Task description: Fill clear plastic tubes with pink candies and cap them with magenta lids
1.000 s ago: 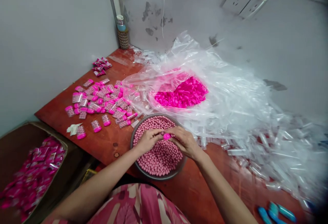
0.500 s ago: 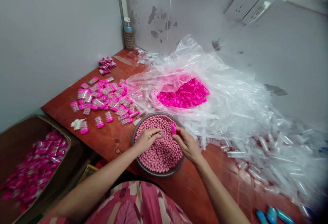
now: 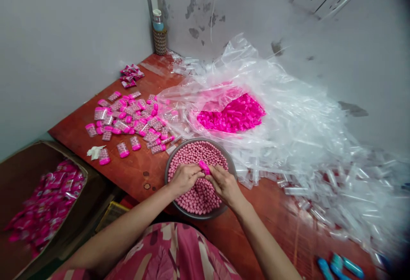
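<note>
A dark round bowl (image 3: 232, 165) full of small pink beads (image 3: 198, 198) sits at the table's front edge. Above the beads, my left hand (image 3: 186, 178) pinches a small clear container, mostly covered by the fingers. My right hand (image 3: 222, 182) holds a bright pink cap (image 3: 204, 167) against the end of that container, and the two hands nearly touch. Behind the bowl, an open clear bag (image 3: 275, 100) shows a heap of pink caps (image 3: 237, 115). Bead-filled containers with pink caps (image 3: 122, 149) are scattered on the left of the table.
Empty clear containers (image 3: 296, 191) spread over the right of the red table (image 3: 128, 177). Blue tubes (image 3: 352, 267) lie at the lower right. A box (image 3: 85, 181) of pink packets (image 3: 51, 203) stands at the lower left; a bottle (image 3: 158, 21) stands in the far corner.
My right hand has moved left with the pink cap, bringing it to the container in my left hand. The view has shifted slightly.
</note>
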{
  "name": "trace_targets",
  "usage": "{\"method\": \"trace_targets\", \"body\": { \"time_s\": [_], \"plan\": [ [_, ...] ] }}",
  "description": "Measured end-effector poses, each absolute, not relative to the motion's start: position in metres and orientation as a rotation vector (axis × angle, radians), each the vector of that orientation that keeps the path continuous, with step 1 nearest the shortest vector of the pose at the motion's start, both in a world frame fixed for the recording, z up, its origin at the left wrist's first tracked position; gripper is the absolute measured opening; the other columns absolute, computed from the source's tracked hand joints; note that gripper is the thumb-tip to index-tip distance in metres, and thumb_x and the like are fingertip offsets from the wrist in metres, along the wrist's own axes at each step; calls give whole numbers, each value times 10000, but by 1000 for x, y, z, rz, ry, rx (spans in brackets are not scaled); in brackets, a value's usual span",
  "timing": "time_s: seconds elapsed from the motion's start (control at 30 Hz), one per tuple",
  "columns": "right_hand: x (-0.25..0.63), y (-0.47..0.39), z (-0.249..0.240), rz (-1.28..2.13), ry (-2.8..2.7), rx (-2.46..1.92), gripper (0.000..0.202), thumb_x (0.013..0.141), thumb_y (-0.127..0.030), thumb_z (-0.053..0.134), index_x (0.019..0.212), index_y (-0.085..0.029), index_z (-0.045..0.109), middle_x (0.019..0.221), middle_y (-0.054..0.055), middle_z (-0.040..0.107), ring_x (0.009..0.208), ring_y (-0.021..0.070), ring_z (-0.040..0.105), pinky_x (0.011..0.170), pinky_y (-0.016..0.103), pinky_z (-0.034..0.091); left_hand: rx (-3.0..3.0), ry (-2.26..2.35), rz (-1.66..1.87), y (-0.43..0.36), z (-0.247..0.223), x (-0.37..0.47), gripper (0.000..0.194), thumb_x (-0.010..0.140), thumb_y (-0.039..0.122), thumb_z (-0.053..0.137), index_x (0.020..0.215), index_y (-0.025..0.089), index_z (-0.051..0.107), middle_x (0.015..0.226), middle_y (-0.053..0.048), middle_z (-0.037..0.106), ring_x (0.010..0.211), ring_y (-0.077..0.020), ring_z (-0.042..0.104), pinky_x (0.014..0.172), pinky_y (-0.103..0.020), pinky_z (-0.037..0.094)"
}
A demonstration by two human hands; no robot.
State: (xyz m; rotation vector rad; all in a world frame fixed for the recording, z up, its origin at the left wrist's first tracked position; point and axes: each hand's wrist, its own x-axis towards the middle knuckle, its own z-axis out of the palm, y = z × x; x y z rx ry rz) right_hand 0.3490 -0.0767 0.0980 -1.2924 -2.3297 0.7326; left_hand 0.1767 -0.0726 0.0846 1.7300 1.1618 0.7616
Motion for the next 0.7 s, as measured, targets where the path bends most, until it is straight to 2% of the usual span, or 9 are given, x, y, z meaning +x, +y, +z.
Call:
{"method": "trace_targets", "body": {
  "time_s": [0.13, 0.23, 0.27, 0.33, 0.4, 0.47, 0.57, 0.7],
  "plan": [
    [354, -73, 91, 825, -2363, -1234, 298, 848, -257, 383, 1134, -211, 451, 798, 53, 532, 709, 150, 532, 633, 262, 465, 1796, 1105, 712, -68, 82, 176, 225, 788, 249, 445, 708, 178, 642, 685, -31, 617, 635, -137, 533, 615, -228, 356],
    [361, -63, 101, 878, -2422, -1170, 369, 840, -266, 407, 1205, -223, 386, 901, 66, 556, 825, 162, 542, 705, 286, 465, 1793, 1062, 637, -60, 86, 177, 252, 774, 288, 464, 642, 175, 646, 582, -7, 596, 562, -125, 516, 574, -215, 341],
    [362, -59, 108, 857, -2463, -1149, 433, 826, -278, 432, 1243, -210, 337, 1002, 88, 541, 920, 179, 521, 761, 313, 453, 1775, 1042, 610, -58, 88, 177, 248, 761, 294, 482, 617, 174, 645, 548, 2, 586, 536, -121, 508, 559, -210, 336],
    [364, -52, 124, 761, -2583, -1067, 588, 783, -303, 496, 1296, -173, 240, 1219, 131, 416, 1118, 228, 393, 884, 384, 383, 1715, 993, 576, -57, 91, 179, 219, 730, 289, 517, 600, 171, 647, 533, 11, 590, 520, -117, 507, 545, -203, 334],
    [363, -47, 140, 666, -2714, -938, 636, 756, -303, 529, 1301, -171, 229, 1309, 125, 320, 1200, 248, 285, 948, 424, 308, 1629, 969, 580, -60, 90, 182, 188, 713, 276, 531, 626, 165, 654, 567, 14, 610, 540, -120, 520, 549, -202, 345],
    [362, -45, 148, 603, -2794, -871, 540, 765, -294, 515, 1258, -200, 317, 1286, 101, 364, 1172, 239, 331, 935, 422, 321, 1519, 999, 605, -65, 86, 184, 186, 708, 269, 529, 640, 152, 657, 563, 19, 605, 537, -120, 515, 540, -204, 354],
    [361, -49, 143, 512, -2748, -1040, 430, 775, -323, 497, 1176, -188, 418, 1163, 119, 471, 1040, 235, 459, 836, 392, 411, 1286, 1039, 691, -71, 78, 185, 183, 704, 262, 535, 732, 136, 665, 612, 9, 614, 567, -120, 514, 549, -209, 374],
    [354, -68, 116, 419, -2554, -1314, 565, 748, -408, 507, 1217, -135, 352, 1074, 159, 502, 982, 264, 485, 780, 401, 445, 899, 1056, 907, -77, 76, 188, 277, 701, 272, 557, 922, 122, 632, 725, -28, 627, 599, -112, 510, 572, -217, 390]
  ]
}}
